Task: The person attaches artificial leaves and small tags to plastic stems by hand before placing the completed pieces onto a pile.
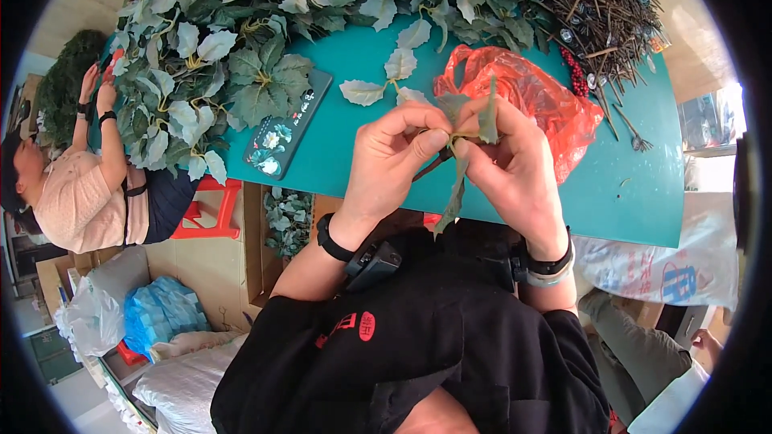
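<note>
Close together over the near edge of the green table [378,145], both my hands pinch one artificial leaf sprig [453,197]. My left hand [396,153] has thumb and forefinger closed at its centre. From the other side my right hand [515,165] grips the same spot, its fingertips pressed together. Green leaves stick out above and below my fingers, and a short dark stem shows beneath them. The exact join is hidden by my fingertips. Just beyond my hands lies a loose leaf sprig [400,64]. A crumpled red plastic bag [523,84] rests behind my right hand.
Artificial leaves [265,24] are heaped along the far and left side. A bundle of brown stems [599,8] lies at far right, beside red berries [574,72]. A phone [288,124] sits at left. A co-worker [88,181] works near a red stool [211,213].
</note>
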Tool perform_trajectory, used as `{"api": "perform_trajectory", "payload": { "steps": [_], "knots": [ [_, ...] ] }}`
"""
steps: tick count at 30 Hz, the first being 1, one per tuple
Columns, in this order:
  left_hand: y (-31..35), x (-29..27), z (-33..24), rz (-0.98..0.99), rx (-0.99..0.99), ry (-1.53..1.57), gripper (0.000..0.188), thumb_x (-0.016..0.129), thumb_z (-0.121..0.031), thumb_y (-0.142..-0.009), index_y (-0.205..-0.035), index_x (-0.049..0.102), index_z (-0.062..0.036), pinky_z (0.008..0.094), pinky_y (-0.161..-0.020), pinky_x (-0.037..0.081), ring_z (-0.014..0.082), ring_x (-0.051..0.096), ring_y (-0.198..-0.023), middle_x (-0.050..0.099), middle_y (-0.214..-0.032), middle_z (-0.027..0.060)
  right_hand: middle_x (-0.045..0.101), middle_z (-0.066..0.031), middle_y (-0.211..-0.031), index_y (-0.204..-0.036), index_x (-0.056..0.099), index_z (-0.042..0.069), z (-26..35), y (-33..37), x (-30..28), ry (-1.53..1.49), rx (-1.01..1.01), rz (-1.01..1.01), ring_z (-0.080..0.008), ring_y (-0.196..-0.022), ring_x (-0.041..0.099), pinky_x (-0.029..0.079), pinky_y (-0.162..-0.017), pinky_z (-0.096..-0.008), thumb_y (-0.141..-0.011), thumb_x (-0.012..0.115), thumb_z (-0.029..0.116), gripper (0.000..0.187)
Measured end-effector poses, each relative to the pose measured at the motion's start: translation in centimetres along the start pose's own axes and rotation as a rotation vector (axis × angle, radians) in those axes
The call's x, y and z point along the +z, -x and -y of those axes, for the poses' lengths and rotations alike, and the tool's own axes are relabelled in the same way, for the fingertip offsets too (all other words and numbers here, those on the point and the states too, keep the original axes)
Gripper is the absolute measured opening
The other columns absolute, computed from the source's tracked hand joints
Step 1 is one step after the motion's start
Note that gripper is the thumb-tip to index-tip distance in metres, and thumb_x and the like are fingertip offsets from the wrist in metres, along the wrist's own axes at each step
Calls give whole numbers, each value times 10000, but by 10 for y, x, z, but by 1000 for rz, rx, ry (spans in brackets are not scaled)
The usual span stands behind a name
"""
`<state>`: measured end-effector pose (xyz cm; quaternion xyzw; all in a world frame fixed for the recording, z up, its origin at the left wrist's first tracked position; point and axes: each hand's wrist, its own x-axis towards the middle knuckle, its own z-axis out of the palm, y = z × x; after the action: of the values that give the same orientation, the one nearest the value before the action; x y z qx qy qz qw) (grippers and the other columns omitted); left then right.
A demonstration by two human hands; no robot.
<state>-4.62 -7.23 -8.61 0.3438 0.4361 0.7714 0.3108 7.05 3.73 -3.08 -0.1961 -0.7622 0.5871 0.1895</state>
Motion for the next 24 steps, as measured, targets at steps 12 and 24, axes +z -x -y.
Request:
{"api": "perform_trajectory", "payload": {
  "steps": [12,24],
  "knots": [
    [-3,8,-8,-54,64,-152,121,653,-66,-845,-948,618,-14,237,-754,471,95,561,-863,572,-926,22,569,-8,-882,-876,566,4,0,-1,-3,-280,62,-15,-35,-633,495,386,-517,-172,-819,591,1,62],
    [22,-6,-17,-66,-332,-337,172,665,-115,-848,-951,672,23,244,-579,471,110,597,-639,671,-751,59,605,-30,-759,-1021,535,0,-1,5,-20,-275,-16,-115,-55,-616,550,438,-528,-194,-837,622,16,204]
  ]
}}
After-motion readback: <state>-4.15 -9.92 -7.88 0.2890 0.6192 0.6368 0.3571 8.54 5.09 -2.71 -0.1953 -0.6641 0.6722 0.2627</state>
